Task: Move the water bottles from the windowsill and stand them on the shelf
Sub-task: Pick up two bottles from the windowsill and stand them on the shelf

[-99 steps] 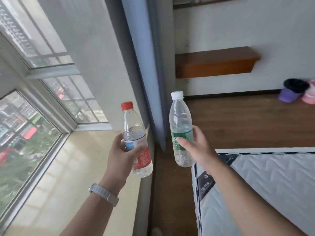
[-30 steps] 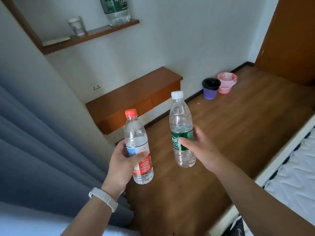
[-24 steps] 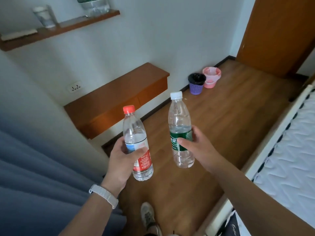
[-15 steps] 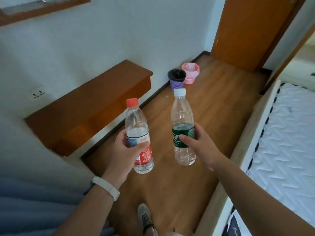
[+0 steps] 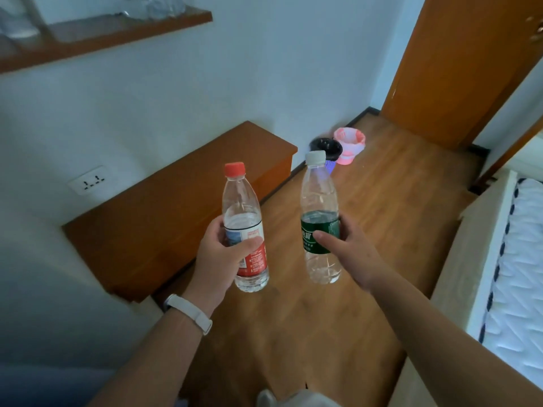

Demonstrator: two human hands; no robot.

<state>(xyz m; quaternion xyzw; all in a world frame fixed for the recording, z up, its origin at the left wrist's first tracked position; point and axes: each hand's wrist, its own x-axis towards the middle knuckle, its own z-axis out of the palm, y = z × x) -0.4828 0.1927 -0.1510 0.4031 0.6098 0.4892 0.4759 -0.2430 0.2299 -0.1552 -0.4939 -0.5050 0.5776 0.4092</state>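
Wood shelf (image 5: 97, 36) up top-left; L hand (image 5: 223, 254) wraps red-cap bottle (image 5: 245, 230), R hand (image 5: 346, 248) green-label bottle (image 5: 320, 221). Light, thin, crushable: grip mid-label.

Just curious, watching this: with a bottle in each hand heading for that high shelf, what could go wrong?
The upper shelf already holds clear containers, so a bottle might knock them. With both the left hand and right hand full, neither can steady the red-capped bottle or green-labelled bottle if one tips.
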